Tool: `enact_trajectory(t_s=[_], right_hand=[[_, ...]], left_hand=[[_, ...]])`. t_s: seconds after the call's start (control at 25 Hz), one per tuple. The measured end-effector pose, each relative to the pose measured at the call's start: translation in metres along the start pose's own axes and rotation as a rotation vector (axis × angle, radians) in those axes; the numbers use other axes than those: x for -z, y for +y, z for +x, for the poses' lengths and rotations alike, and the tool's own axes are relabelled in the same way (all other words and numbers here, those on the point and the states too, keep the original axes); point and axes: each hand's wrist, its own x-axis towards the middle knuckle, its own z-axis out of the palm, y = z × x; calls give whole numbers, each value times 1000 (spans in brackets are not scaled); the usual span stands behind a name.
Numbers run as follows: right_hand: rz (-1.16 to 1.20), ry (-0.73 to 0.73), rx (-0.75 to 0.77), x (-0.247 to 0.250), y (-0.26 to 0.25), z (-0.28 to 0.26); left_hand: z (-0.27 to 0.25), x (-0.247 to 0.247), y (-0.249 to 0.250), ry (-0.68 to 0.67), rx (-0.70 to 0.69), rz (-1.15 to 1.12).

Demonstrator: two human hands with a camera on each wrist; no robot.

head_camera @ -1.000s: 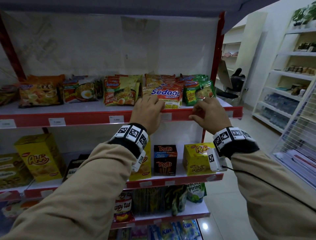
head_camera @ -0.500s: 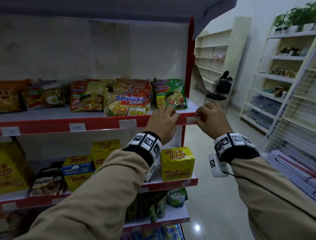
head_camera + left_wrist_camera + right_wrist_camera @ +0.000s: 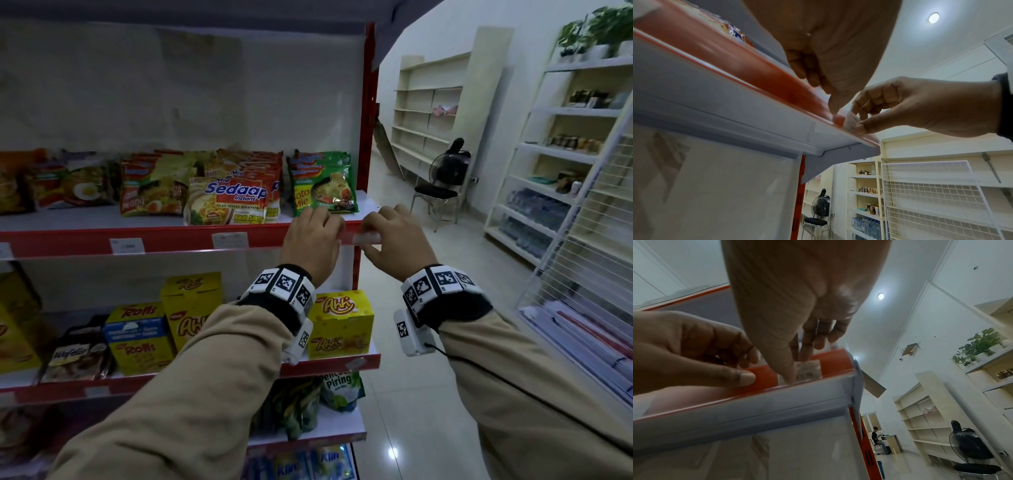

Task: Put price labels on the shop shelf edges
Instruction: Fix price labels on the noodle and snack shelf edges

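The top shelf's red edge strip (image 3: pixel 178 240) runs left to right, with two white price labels (image 3: pixel 126 245) set in it further left. At its right end, below a green noodle pack (image 3: pixel 322 185), both hands meet. My left hand (image 3: pixel 313 240) grips the edge strip (image 3: pixel 764 378), thumb on the front and fingers curled over the top. My right hand (image 3: pixel 388 236) pinches a small white price label (image 3: pixel 363 237) against the strip. In the right wrist view the price label (image 3: pixel 809 369) shows faint print beside my thumb.
Noodle packs (image 3: pixel 227 198) fill the top shelf. Yellow snack boxes (image 3: pixel 339 325) stand on the shelf below. To the right lies open floor with a chair and fan (image 3: pixel 442 185), cream shelving (image 3: pixel 428 113) and a white wire rack (image 3: pixel 582 260). A person (image 3: pixel 877 436) sits far off.
Both hands have slid right along the top shelf edge, from below the Sedaap pack to the shelf's right end. The head view has turned right with them.
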Motion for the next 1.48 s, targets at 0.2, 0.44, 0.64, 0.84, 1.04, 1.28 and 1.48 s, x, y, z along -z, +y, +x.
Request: enact_trajectory(t_s=[0.2,0.44,0.64,0.84,1.04,1.28,1.48], right_hand=[[2,-38,-28,0,0,5],[467,79,-145,8,4,17],[1062,156,-319,4,-15,22],[1243,125,-398,-5,-32,23],[721,147,-168,5,-20,25],[602,158,-161,8,-10,30],[611,84,-121,-1,-13,30]], left_hand=[[-2,2,1,-27,22,16],[3,8,-5,-35,98,-112],[4,9,-14,35,144,-325],[4,7,-19,54,137,-391],[6,9,-23,-2,117,-327],[5,17,-30,-36,73,-184],[3,18,-32,-37,89,-213]])
